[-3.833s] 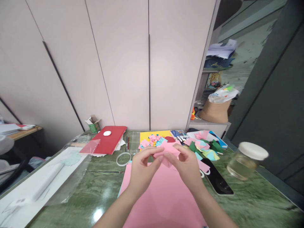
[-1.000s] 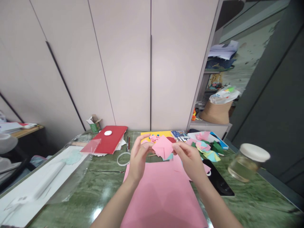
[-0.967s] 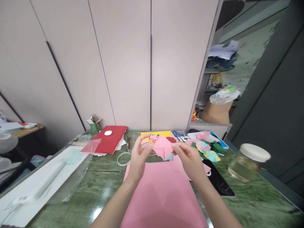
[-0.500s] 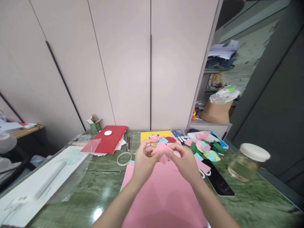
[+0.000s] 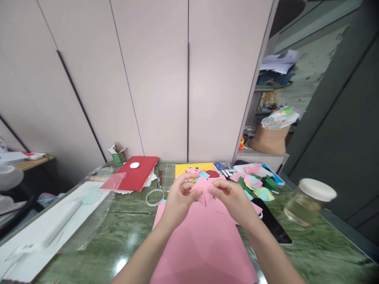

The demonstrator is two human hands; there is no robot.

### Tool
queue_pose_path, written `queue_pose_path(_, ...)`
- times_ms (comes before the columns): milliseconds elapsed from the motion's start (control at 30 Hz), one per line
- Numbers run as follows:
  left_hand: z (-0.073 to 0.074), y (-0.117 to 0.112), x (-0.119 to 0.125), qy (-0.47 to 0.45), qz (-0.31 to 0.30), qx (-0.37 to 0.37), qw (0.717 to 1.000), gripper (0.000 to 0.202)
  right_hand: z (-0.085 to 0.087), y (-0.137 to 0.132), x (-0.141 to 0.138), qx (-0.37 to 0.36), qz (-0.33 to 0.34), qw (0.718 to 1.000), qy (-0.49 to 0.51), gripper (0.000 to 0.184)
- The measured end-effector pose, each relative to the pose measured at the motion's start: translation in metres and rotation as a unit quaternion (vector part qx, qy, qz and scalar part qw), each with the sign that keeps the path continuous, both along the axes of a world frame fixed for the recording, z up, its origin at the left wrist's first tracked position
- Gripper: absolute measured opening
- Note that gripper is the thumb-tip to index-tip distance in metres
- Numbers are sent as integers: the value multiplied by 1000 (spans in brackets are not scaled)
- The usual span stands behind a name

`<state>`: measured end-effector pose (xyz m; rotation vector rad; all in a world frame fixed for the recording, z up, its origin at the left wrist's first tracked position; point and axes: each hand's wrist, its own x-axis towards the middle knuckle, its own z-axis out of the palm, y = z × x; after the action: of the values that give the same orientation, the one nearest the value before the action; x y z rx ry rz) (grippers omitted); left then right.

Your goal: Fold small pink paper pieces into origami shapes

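Observation:
Both hands meet above the middle of the green table [image 5: 130, 232] and pinch a small folded pink paper [image 5: 204, 190]. My left hand [image 5: 177, 199] grips its left side with thumb and fingers curled. My right hand [image 5: 232, 197] grips its right side, fingers closed on the paper. Under the hands lies a large pink sheet [image 5: 204, 248], flat on the table and reaching toward me.
Behind the hands lie a yellow sheet with small coloured paper pieces [image 5: 192, 170], green and blue scraps [image 5: 257, 185], markers, a tape ring [image 5: 154, 197] and a red folder [image 5: 137, 172]. A black phone [image 5: 271, 225] and a lidded glass jar [image 5: 309, 201] are at the right. Clear plastic wrap [image 5: 74, 213] lies at the left.
The pink paper was held spread out and higher a second ago. It is now folded smaller and lower, with both hands closer together over the large pink sheet.

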<state>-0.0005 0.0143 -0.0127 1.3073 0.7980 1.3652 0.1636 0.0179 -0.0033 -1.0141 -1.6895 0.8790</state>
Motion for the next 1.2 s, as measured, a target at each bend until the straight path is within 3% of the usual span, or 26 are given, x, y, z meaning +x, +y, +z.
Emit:
queue_pose_path(233, 5, 0, -11, -18, -96, -40, 994, 33, 5, 0, 11, -44, 63, 996, 48, 25)
queue_pose_path(500, 16, -2, -20, -55, -192, -82, 976, 38, -2, 4, 19, -65, 142, 985, 65, 28)
queue_pose_path(800, 9, -1, -22, -99, -256, -97, 957, 30, -7, 3, 19, -83, 227, 961, 135, 24)
queue_pose_path(933, 9, 2, -22, -82, -247, -73, 963, 29, -6, 3, 22, -88, 242, 956, 138, 21)
queue_pose_path(1067, 10, 5, -24, -38, -204, -44, 977, 37, -2, 3, 25, -69, 195, 969, 134, 32)
queue_pose_path(1200, 8, 6, -23, -22, -218, -33, 975, 35, 2, 3, 22, -53, 168, 973, 146, 31)
